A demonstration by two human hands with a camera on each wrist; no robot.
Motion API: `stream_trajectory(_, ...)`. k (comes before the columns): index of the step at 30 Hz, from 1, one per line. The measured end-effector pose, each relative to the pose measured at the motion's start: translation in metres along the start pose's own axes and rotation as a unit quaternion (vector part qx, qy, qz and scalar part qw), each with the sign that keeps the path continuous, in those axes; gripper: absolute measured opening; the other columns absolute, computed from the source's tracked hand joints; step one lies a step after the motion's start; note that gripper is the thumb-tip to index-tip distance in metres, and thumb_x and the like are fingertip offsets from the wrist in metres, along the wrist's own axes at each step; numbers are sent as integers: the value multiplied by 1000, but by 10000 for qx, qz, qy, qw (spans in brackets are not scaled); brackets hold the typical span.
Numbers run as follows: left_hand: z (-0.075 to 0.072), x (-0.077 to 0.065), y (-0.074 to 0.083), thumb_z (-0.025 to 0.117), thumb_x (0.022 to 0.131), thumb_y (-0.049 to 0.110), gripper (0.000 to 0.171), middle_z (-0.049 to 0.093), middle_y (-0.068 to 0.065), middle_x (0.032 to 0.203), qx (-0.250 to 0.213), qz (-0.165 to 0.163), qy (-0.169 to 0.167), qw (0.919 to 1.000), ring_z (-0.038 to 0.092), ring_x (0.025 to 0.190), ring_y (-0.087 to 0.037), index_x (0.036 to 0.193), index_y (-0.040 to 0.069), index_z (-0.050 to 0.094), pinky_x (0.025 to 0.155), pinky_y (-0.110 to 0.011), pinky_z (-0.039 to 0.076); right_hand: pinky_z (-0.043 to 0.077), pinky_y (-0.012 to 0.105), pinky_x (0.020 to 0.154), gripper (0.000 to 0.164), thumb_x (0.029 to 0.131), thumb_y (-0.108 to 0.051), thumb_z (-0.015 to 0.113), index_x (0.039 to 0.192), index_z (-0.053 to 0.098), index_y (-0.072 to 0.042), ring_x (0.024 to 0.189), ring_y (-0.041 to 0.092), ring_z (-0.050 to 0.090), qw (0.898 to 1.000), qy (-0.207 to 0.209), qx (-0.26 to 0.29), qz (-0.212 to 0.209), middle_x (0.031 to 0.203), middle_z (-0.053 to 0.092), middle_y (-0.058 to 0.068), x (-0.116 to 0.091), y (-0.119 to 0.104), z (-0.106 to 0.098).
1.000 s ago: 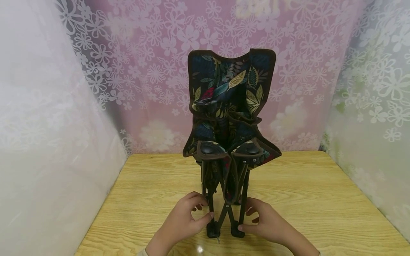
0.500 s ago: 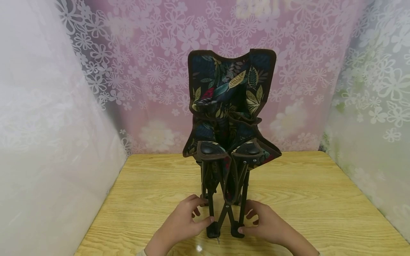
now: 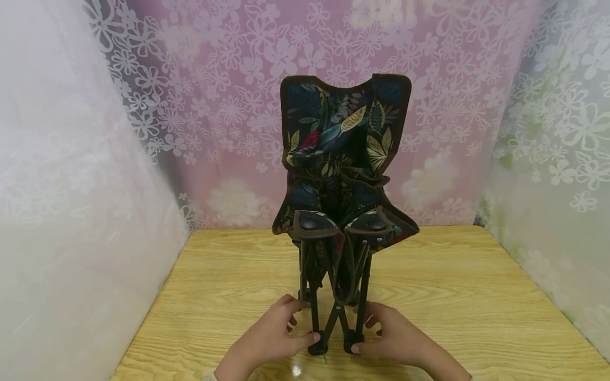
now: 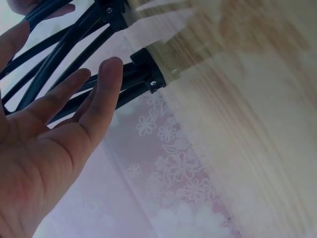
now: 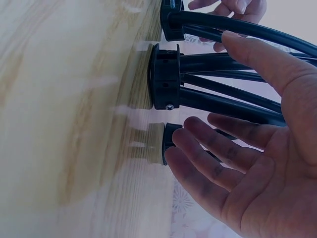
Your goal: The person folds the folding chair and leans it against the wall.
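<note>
A partly folded camping chair [image 3: 350, 124] stands upright on the table, its dark fabric printed with leaves. Crossed black tubes make up its frame, ending in black plastic feet [image 3: 316, 344]. On the left side my left hand [image 3: 271, 333] has its thumb at the front leg and its fingers toward the rear leg. Opposite it, my right hand [image 3: 400, 336] touches the front right foot with the thumb. Straight, relaxed fingers [image 4: 106, 87] show in the left wrist view beside a rear foot [image 4: 148, 74]. In the right wrist view, the right fingers [image 5: 203, 178] lie spread beside the legs.
The wood-grain table [image 3: 229, 270] reaches back to a pink curtain [image 3: 229, 106] with white flowers. Whitish sheets hang at the left [image 3: 71, 185] and right [image 3: 562, 132] of the table.
Both hands have slid slightly down along the legs, thumbs lower toward the front feet. The chair has hardly moved.
</note>
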State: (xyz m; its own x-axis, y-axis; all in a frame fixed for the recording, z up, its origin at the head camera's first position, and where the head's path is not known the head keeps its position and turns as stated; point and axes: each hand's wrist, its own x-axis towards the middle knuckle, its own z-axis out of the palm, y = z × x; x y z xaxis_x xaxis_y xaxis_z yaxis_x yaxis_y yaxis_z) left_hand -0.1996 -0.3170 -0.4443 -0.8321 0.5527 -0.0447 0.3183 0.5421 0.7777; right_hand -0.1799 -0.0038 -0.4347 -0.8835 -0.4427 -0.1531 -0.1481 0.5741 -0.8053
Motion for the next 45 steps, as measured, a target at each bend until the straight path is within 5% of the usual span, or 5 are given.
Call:
stream_trajectory(15, 5, -4, 3, 81, 90, 50, 73, 60, -8, 128, 62, -198, -223, 9995, 66, 105, -24, 145, 6, 60, 77, -32, 57, 60, 47, 80, 63, 86, -34, 89, 133, 63, -2, 110, 28, 63, 9998, -64, -193, 15, 131, 67, 15, 2, 6, 4)
stream_trajectory(25, 11, -5, 5, 79, 89, 56, 74, 62, -10, 138, 597, -65, -174, 9980, 65, 124, -29, 141, 5, 64, 99, -44, 59, 54, 29, 75, 59, 87, -37, 89, 128, 65, -2, 97, 22, 62, 9995, -139, -273, -30, 123, 69, 13, 2, 5, 5)
stream_trajectory(45, 13, -2, 5, 86, 85, 46, 69, 62, -4, 118, 626, -71, -453, 9970, 65, 102, -14, 135, 1, 68, 89, -30, 58, 56, 32, 74, 55, 85, -27, 90, 125, 65, 0, 93, 23, 67, 9997, -236, -7, 8, 109, 71, 11, 2, 9, 9)
